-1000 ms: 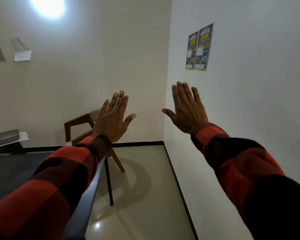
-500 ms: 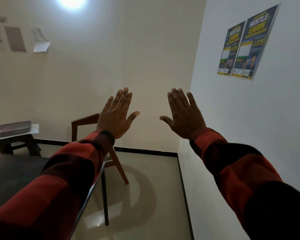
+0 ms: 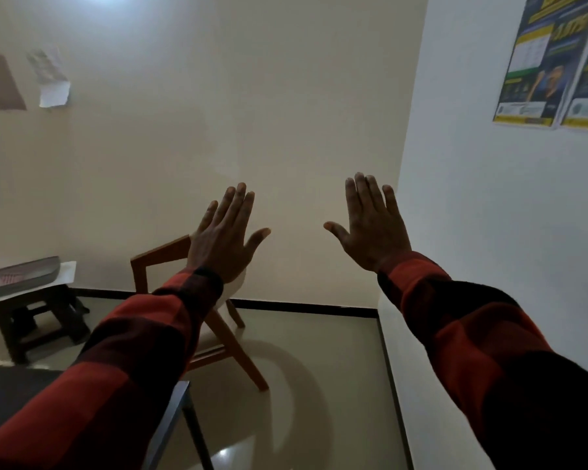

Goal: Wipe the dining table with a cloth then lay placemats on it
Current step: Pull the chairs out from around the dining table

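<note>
In the head view, the left hand [image 3: 223, 242] and right hand [image 3: 370, 228] were raised mid-frame, backs to the camera, fingers [image 3: 238, 205] spread flat and holding nothing. Both sleeves were red-and-black check. The dark bench [image 3: 11, 395] lay at the lower left of the frame, well below and apart from the fingers, its corner under the left forearm. Behind the left hand stood a wooden chair [image 3: 238, 347]. At left a small dark stool [image 3: 38, 320] carried a tray [image 3: 21, 276]. Posters [image 3: 554, 62] hung at the upper right.
</note>
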